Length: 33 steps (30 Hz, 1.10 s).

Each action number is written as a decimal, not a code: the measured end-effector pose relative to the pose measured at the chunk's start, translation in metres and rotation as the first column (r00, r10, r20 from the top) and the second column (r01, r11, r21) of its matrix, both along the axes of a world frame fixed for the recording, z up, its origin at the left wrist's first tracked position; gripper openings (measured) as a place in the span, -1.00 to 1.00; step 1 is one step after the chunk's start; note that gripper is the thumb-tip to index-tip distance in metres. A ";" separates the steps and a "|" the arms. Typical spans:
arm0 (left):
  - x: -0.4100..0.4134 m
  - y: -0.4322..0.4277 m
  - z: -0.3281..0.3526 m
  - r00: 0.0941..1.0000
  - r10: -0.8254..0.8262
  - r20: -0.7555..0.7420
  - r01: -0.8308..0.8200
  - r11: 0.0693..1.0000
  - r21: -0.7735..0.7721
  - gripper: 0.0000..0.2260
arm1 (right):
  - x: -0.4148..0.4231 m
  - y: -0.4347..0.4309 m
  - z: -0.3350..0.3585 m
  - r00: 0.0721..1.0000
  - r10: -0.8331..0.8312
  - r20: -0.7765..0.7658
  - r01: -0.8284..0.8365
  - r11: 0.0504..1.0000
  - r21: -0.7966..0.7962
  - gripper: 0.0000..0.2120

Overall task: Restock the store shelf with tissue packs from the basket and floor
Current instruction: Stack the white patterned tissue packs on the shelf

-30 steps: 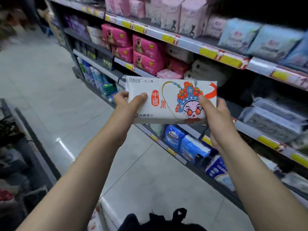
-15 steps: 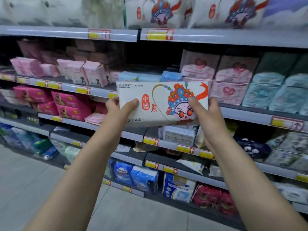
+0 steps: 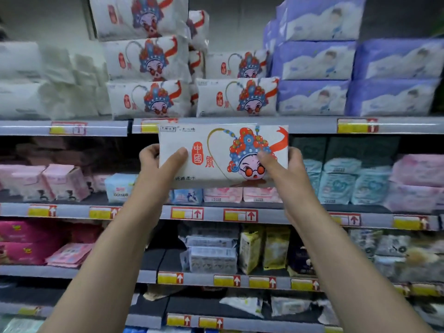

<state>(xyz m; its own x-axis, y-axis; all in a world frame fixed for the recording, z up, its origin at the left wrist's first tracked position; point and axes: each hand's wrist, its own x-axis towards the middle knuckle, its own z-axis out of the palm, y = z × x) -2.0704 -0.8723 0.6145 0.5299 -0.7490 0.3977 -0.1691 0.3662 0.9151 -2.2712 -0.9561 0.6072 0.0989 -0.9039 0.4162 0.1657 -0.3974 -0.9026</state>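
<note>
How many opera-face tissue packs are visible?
6: one pack in left hand and right hand; stack of three on top shelf, stack of two right of it. Others show partly behind.

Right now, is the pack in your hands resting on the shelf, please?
No, off it: left hand and right hand hold the pack mid-air.

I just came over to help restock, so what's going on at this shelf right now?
A person holds one white tissue pack with a cartoon opera face, the left hand gripping its left end and the right hand its right end. The pack is up in front of the shelf rail, just below the matching packs stacked on that shelf beside purple packs. It is not yet on the shelf.
</note>
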 end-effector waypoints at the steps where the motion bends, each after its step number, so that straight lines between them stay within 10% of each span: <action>1: 0.001 -0.008 0.007 1.000 -0.014 -0.002 0.014 1.000 -0.024 -0.55 | 0.001 -0.005 0.006 1.000 -0.008 0.007 0.008 1.000 -0.015 -0.56; 17: 0.036 -0.124 0.151 0.926 0.025 0.378 0.075 0.966 -0.248 -0.53 | 0.036 -0.099 0.142 0.961 -0.245 0.126 0.276 0.867 -0.415 -0.63; 33: 0.068 -0.237 0.170 0.912 0.054 0.406 0.015 0.987 -0.163 -0.53 | 0.052 -0.195 0.182 0.776 -0.577 -0.256 0.467 0.798 -0.382 -0.48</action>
